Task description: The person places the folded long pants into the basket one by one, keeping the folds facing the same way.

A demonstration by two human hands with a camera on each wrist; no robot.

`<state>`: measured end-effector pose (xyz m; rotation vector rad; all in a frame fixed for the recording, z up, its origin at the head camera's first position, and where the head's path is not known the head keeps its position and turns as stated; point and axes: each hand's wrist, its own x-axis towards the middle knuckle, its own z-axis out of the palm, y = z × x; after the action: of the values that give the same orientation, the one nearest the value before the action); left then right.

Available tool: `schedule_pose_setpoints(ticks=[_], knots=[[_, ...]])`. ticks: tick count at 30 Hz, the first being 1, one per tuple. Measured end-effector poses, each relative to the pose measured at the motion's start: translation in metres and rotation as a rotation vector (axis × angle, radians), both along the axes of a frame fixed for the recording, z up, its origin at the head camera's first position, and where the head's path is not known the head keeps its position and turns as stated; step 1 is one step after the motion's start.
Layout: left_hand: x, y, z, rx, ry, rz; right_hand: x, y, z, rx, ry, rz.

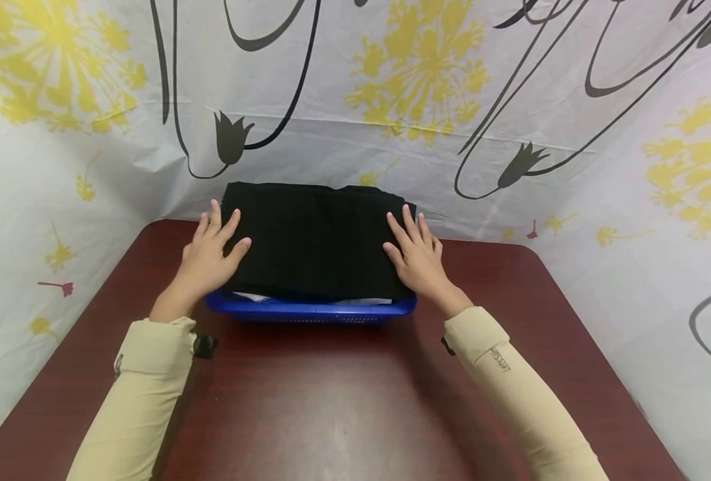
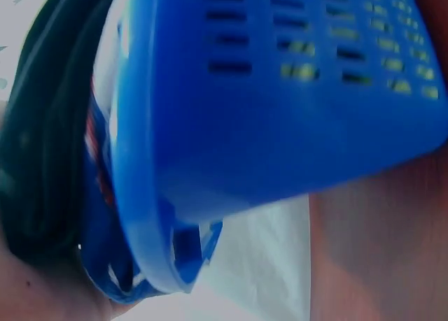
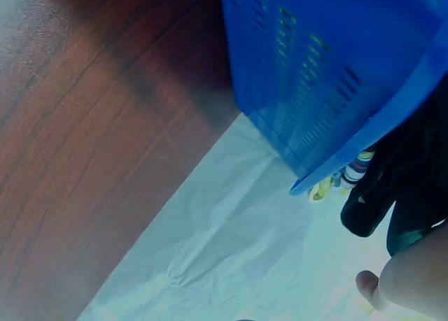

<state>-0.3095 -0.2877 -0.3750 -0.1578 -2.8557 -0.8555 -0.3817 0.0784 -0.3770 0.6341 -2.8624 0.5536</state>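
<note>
A folded black cloth (image 1: 316, 244) lies spread over the top of a blue plastic basket (image 1: 307, 310) in the head view. My left hand (image 1: 211, 257) rests on the cloth's left side with fingers spread. On its right side my right hand (image 1: 416, 257) lies the same way, fingers straight. In the left wrist view the basket's slotted wall (image 2: 280, 125) fills the middle, with the dark cloth (image 2: 45, 125) bulging over its rim. Striped fabric (image 3: 358, 166) shows beneath the black cloth (image 3: 409, 174) in the right wrist view. The rest of the contents are hidden.
The basket stands toward the back of a dark red-brown table (image 1: 319, 394). Close behind it hangs a white sheet (image 1: 331, 147) with yellow and grey flower prints, which also runs along both sides of the table.
</note>
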Motion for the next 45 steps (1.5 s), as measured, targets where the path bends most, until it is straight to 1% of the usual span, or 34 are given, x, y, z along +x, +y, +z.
schedule_pose_setpoints(ticks=[4, 8, 12, 20, 23, 27, 30, 35, 38, 40, 45], knots=[[-0.010, -0.005, 0.004, -0.069, -0.055, -0.023, -0.007, 0.000, -0.001, 0.033, -0.037, -0.010], [-0.017, -0.008, 0.006, -0.126, -0.078, -0.041, -0.012, 0.001, -0.004, 0.042, -0.051, -0.007], [-0.020, -0.011, 0.004, -0.159, -0.091, -0.050, -0.015, 0.002, -0.007, 0.064, -0.058, -0.004], [-0.022, -0.009, -0.001, -0.188, -0.129, -0.032, -0.022, 0.001, -0.011, 0.103, -0.035, -0.007], [-0.023, -0.008, -0.001, -0.209, -0.160, -0.033, -0.023, 0.000, -0.013, 0.132, -0.045, -0.015], [-0.026, -0.008, 0.003, -0.233, -0.214, -0.038, -0.025, -0.002, -0.014, 0.188, -0.050, -0.018], [-0.029, -0.008, 0.006, -0.243, -0.238, -0.039, -0.028, -0.004, -0.012, 0.231, -0.049, -0.022], [-0.029, -0.009, 0.007, -0.242, -0.276, -0.046, -0.027, -0.007, -0.012, 0.282, -0.074, -0.030], [-0.028, -0.010, 0.006, -0.230, -0.303, -0.052, -0.027, -0.008, -0.014, 0.288, -0.094, -0.028], [-0.028, -0.010, 0.006, -0.223, -0.309, -0.054, -0.027, -0.008, -0.015, 0.285, -0.091, -0.028], [-0.030, -0.012, 0.003, -0.211, -0.288, -0.059, -0.027, -0.010, -0.020, 0.235, -0.063, -0.034]])
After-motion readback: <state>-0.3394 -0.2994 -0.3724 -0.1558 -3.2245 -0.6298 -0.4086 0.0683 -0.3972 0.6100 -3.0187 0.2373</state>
